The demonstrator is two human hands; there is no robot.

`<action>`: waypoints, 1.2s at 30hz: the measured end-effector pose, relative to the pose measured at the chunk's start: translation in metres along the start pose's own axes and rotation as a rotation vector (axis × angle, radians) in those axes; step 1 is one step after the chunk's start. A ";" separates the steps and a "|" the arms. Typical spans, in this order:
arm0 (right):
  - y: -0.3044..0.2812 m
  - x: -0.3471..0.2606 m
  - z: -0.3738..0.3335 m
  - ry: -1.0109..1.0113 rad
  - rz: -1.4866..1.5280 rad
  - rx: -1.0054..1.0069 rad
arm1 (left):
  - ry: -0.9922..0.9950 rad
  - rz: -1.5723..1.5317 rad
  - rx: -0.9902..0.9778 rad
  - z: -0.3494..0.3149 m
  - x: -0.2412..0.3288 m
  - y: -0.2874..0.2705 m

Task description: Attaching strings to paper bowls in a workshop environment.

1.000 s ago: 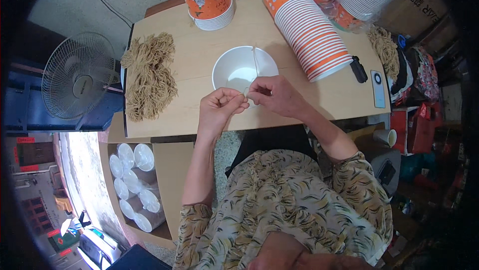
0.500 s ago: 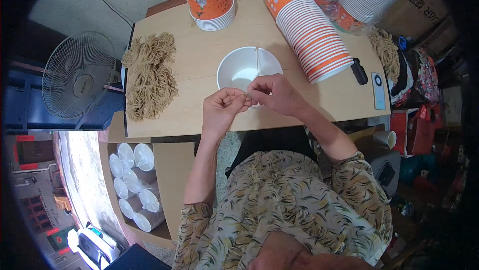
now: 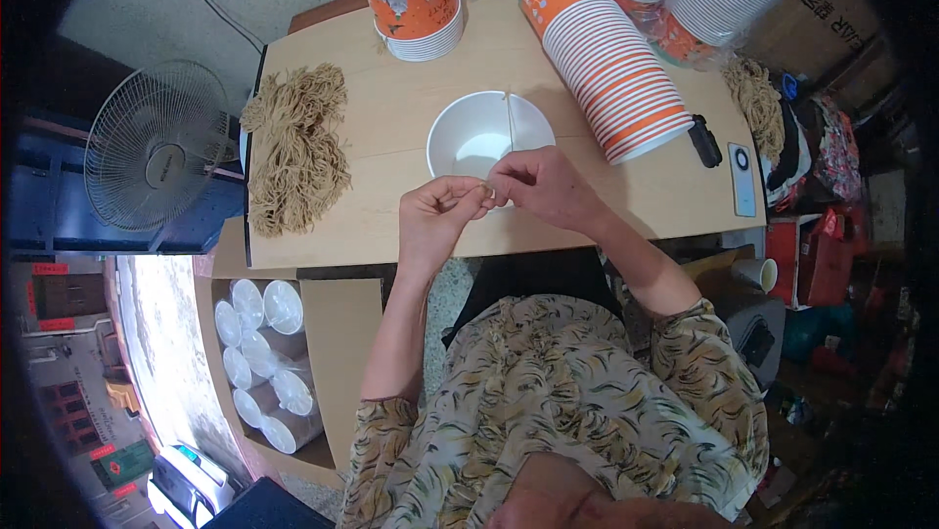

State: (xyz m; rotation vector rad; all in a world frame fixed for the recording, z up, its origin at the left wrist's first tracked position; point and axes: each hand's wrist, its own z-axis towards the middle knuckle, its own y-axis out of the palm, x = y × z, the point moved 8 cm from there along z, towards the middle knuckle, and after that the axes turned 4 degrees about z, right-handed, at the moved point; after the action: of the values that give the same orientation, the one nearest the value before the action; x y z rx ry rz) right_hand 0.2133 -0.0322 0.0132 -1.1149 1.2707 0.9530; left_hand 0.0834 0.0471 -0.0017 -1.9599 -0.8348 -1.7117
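A round white paper tub [image 3: 452,138] stands mouth up at the middle of the table. A thin tan string [image 3: 510,120] runs from its far rim across the opening to my fingers. My left hand [image 3: 440,208] pinches the string with thumb and forefinger at the tub's near side. Right beside it, my right hand [image 3: 548,185] also has its fingers closed on the string, fingertips almost touching the left ones. The hands partly cover the tub's near rim. The short piece between my fingertips is too small to make out.
A heap of tan strings [image 3: 296,150] lies at the table's left. An upturned orange tub [image 3: 411,3] stands behind; a long stack of tubs [image 3: 614,74] lies at the right, near a phone [image 3: 742,180]. A fan [image 3: 156,148] and a carton of wrapped cups [image 3: 342,363] are left.
My fingertips have shifted very slightly while staying pinched together at the tub's near side. The rest of the scene sits as before.
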 end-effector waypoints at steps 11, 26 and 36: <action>-0.003 -0.004 0.011 0.182 -0.069 -0.019 | 0.039 0.041 -0.080 0.000 -0.003 0.002; 0.000 0.009 0.005 0.219 0.100 -0.167 | 0.113 0.105 -0.043 -0.001 0.004 0.001; 0.006 0.007 0.003 0.123 0.086 -0.246 | 0.115 0.053 -0.107 0.000 0.006 0.007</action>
State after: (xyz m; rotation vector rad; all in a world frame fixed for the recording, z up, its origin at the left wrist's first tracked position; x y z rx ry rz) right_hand 0.2092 -0.0286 0.0054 -1.3356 1.3347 1.1427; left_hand 0.0885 0.0432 0.0043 -1.9120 -0.6574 -1.8528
